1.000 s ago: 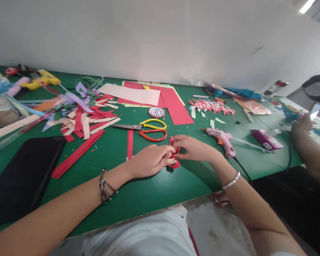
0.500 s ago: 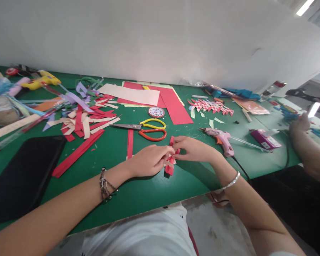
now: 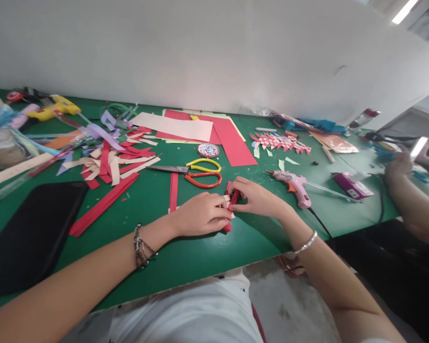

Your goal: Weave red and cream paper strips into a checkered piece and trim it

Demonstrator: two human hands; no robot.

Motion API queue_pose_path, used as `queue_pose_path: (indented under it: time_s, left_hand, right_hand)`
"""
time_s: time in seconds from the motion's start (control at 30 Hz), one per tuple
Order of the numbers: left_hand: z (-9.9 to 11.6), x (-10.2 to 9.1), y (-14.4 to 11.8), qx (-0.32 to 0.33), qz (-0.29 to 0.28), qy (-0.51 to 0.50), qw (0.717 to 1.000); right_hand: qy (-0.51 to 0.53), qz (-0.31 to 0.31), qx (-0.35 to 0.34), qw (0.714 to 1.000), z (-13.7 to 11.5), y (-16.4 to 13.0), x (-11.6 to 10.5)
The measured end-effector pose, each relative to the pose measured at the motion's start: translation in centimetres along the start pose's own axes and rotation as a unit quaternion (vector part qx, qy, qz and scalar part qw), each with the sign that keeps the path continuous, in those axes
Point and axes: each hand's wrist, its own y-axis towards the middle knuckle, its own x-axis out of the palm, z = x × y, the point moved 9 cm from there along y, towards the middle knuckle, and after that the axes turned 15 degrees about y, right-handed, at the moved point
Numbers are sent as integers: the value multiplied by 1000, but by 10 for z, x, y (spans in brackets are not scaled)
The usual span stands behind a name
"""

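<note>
Red and cream folded paper strips [image 3: 228, 227] lie on the green table between my two hands. My left hand [image 3: 202, 213] presses on them from the left, its fingers closed over the woven part. Thumb and fingertips of my right hand [image 3: 252, 196] pinch a red strip at the right side of the piece. Part of the paper is hidden under my fingers. A red strip [image 3: 173, 193] lies just beyond my left wrist. Scissors [image 3: 203, 172] with yellow and orange handles rest behind my hands, near a small round dotted dish [image 3: 208, 150].
Left of me are a black phone-like slab [image 3: 32, 233], loose paper strips [image 3: 109, 162] and a yellow glue gun [image 3: 55, 108]. A pink glue gun [image 3: 296, 186] with a cord, a purple box [image 3: 352, 185] and a woven checkered piece [image 3: 282, 142] lie right. A co-worker's hand [image 3: 399, 166] holds a phone.
My right fingers have lifted a red strip into a loop. My left hand has turned flatter over the paper, covering its near end more.
</note>
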Motion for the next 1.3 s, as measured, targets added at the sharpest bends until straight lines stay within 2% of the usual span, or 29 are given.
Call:
queue_pose_path:
  time_s: [0.13,0.3,0.4,0.6,0.97,1.13,1.3]
  left_hand:
    - [-1,-4,1,-7,-12,-30,999]
    - [8,-5,1,11,-33,23,999]
    - [12,-3,1,19,-42,37,998]
    - [6,2,0,-8,-55,13,998]
    - [5,3,-4,-26,-62,36,997]
    - [-1,3,-5,-59,-64,25,996]
    - [-2,2,-5,-76,-53,-1,996]
  right_hand:
    - [-5,12,16,1000,-1,-1,-1]
    - [39,29,-6,999,-9,0,-5]
    - [53,18,-21,998,-11,2,-4]
    - [17,8,0,1000,-6,5,-2]
    - [6,-24,20,999,6,19,-13]
    - [45,-27,60,997,16,28,-13]
    - [169,-1,50,984,23,34,-8]
